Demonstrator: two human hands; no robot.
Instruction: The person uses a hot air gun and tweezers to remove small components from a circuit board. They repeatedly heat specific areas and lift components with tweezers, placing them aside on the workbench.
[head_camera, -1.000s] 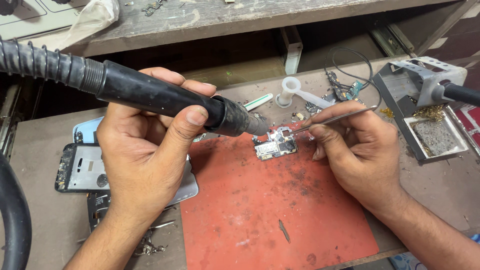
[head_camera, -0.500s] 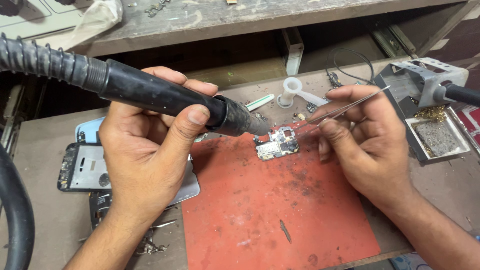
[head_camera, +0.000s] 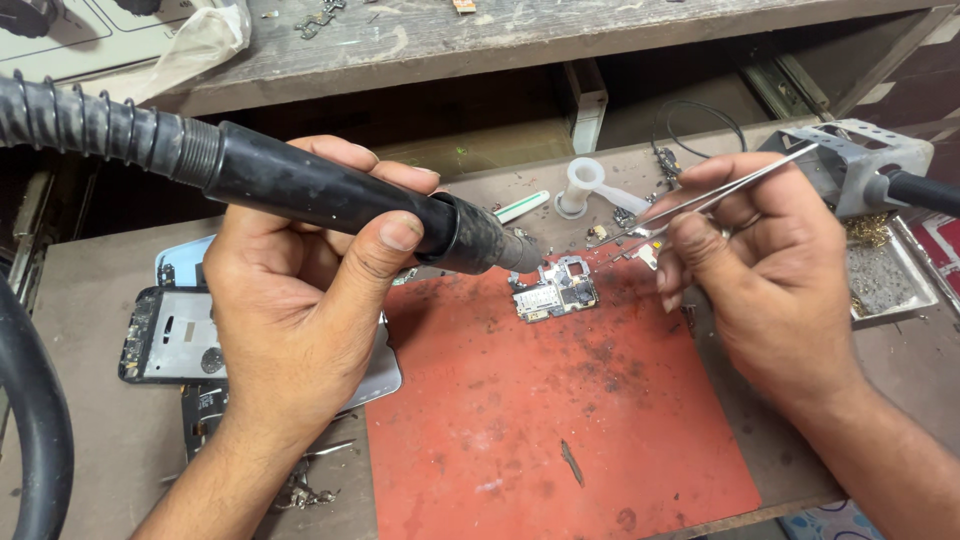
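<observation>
— Lifted a little, the right hand (head_camera: 775, 290) now holds the tweezers (head_camera: 700, 203) with their tips just off the far right corner of the circuit board (head_camera: 556, 292); half a second ago they were down at the board.

— And the board?

— Lying flat on the far edge of the red mat (head_camera: 560, 430), mid-scene. The hot-air handle (head_camera: 330, 195) points its nozzle at the board's far left corner, very near it.

— How are the hands set?

— The left hand (head_camera: 300, 310) is wrapped around the black handle, thumb pressed on top, the ribbed hose running off far left. The right hand pinches the tweezers between thumb and fingers, shaft slanting up to the far right.

— Anything around them?

— Left of the mat, a black phone frame (head_camera: 165, 335) with a pale inner panel lies partly under the left hand. Beyond the board stands a white plastic spool (head_camera: 583, 185). Far right, a grey metal iron stand (head_camera: 860, 165) sits over a tray (head_camera: 890, 285).
</observation>
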